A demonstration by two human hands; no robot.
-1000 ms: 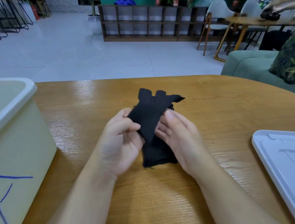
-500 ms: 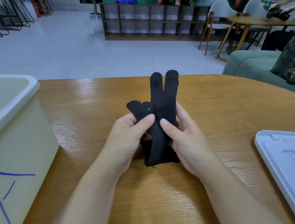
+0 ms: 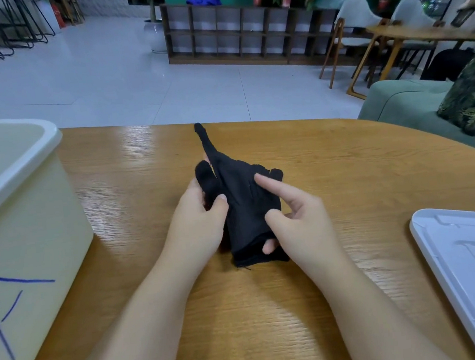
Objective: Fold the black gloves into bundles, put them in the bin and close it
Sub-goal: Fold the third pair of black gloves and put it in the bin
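Black gloves (image 3: 243, 205) are held just above the middle of the wooden table (image 3: 330, 166). My left hand (image 3: 198, 226) pinches their left side, thumb pressed on the cloth. My right hand (image 3: 300, 223) grips the right side near the cuff, its index finger stretched over the fabric and one fingertip showing through the cuff opening. One glove finger sticks up and away. The cream bin (image 3: 24, 215), marked with a blue letter A, stands open at the left. Its white lid (image 3: 473, 268) lies flat at the right edge.
Beyond the table's far edge is a tiled floor with a low wooden shelf (image 3: 246, 32). A green sofa (image 3: 402, 105) with a patterned cushion sits at the right. Another table and chairs stand at the far right, with a person's hand there.
The two upright glove fingers have come down; the gloves are now spread wider and lower between my hands. My right index finger has moved onto the top of the fabric.
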